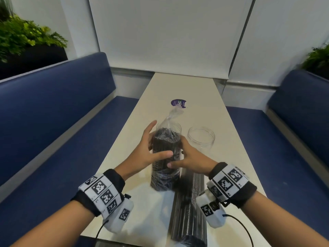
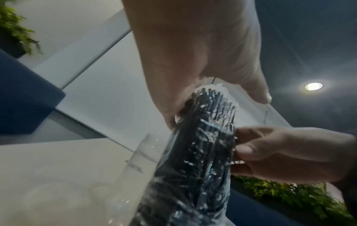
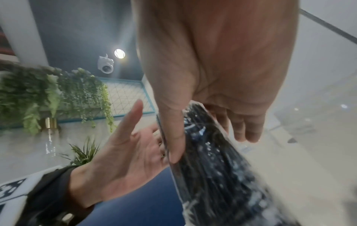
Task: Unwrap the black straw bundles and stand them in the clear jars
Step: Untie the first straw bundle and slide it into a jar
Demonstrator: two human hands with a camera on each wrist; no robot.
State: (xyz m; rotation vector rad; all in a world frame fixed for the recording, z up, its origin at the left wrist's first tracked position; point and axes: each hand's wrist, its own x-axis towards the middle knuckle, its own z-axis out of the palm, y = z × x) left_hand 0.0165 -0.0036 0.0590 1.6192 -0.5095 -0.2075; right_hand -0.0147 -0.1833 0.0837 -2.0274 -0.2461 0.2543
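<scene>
Straws, black and packed tight in a clear plastic wrapper, make up the upright bundle (image 1: 166,157) held near the middle of the table (image 1: 236,148), towards its near end; its twisted plastic tail (image 1: 175,113) sticks up at the top, so the wrapper is not yet off. The right hand (image 1: 192,158) grips the bundle's right side, thumb across the front and fingers curled behind it. The left hand (image 1: 147,152) lies against the left side with its fingers spread and mostly straight, the thumb pressed on the front, steadying rather than clasping. A clear jar (image 1: 178,126) stands just behind the bundle, largely hidden by it, and a second clear jar (image 1: 201,138) stands open beside it, on the side of the table's right edge. Another wrapped straw bundle (image 1: 188,211) lies flat along the near right part of the table, reaching its near edge. To do this step well, the person would likely keep the right hand's grip low and firm so the straws stay together, and bring the left hand up to the twisted tail to open or tear the plastic there. Peeling the wrapper downward while the bundle stays vertical should stop the straws from fanning out. Once loose, the straws will probably slip easily, so lowering them into a jar before fully letting go seems wise.
</scene>
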